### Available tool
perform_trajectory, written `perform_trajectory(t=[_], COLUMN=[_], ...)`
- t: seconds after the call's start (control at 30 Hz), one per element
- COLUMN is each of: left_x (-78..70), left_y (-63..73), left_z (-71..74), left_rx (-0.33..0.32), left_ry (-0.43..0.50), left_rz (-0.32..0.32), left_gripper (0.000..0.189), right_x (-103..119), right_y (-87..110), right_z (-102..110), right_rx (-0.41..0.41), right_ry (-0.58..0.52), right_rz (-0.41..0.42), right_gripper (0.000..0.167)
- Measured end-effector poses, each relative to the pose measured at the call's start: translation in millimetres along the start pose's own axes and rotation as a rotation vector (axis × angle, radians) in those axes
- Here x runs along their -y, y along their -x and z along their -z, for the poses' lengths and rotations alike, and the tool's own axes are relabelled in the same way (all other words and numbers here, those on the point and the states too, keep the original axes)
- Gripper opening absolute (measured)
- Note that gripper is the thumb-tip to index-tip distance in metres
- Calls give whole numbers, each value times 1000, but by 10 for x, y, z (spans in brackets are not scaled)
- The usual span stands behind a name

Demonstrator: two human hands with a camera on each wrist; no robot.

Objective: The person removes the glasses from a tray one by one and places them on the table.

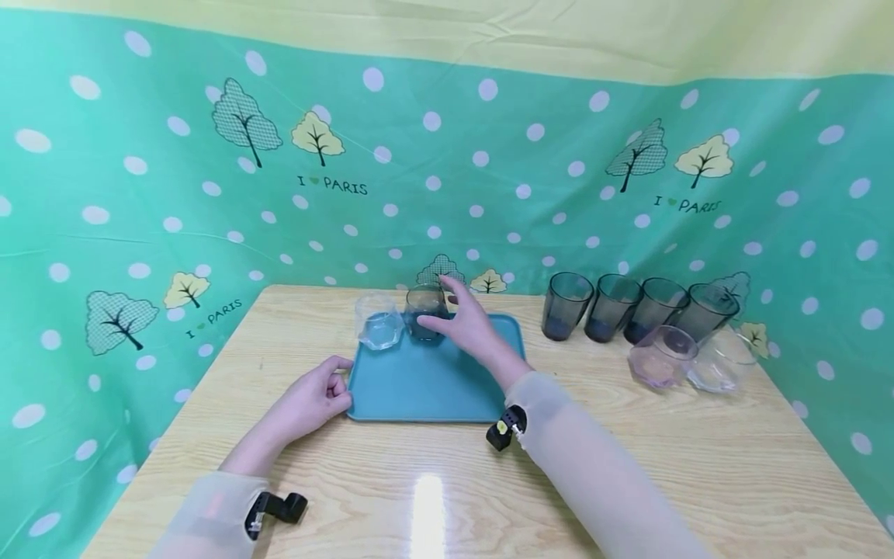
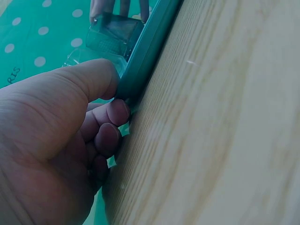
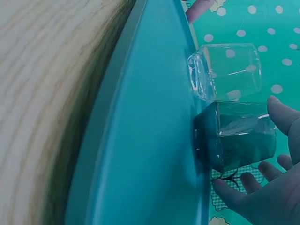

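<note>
A blue serving tray (image 1: 433,388) lies on the table, its left edge held between the thumb and curled fingers of my left hand (image 1: 307,400). At the tray's back left stands a clear faceted glass (image 1: 379,330). Right beside it is a dark grey glass (image 3: 241,136), also upright on the tray. My right hand (image 1: 471,322) is spread around that grey glass from the right, thumb on one side and fingers on the other. In the right wrist view the thumb tip is near the rim, and a gap shows between the palm and the glass.
Several tall dark grey glasses (image 1: 568,307) stand in a row at the back right of the wooden table (image 1: 335,497). In front of them are a pinkish faceted glass (image 1: 662,357) and a clear one (image 1: 719,363). A green dotted curtain (image 1: 447,155) hangs behind the table.
</note>
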State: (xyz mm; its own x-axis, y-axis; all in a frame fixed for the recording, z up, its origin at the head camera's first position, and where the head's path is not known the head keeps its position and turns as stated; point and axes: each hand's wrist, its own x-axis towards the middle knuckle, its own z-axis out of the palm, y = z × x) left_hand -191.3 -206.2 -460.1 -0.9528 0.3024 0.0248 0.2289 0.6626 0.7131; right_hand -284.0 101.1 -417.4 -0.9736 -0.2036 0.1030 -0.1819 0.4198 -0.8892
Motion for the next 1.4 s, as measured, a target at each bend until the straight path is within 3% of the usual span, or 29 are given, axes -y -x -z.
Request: perform_trajectory(t=[0.43,1.4], left_x=[11,49], left_y=[4,-14], left_z=[-13,-12], left_rx=[-11,-5], left_ry=[-15,-29], left_rz=[-4,7], left_gripper=[57,57], right_x=[-43,-63], right_y=[-75,-79], right_z=[-143,-176], right_rx=[1,-43], right_ry=[29,-8], right_rz=[-34,-65], right_gripper=[95,88])
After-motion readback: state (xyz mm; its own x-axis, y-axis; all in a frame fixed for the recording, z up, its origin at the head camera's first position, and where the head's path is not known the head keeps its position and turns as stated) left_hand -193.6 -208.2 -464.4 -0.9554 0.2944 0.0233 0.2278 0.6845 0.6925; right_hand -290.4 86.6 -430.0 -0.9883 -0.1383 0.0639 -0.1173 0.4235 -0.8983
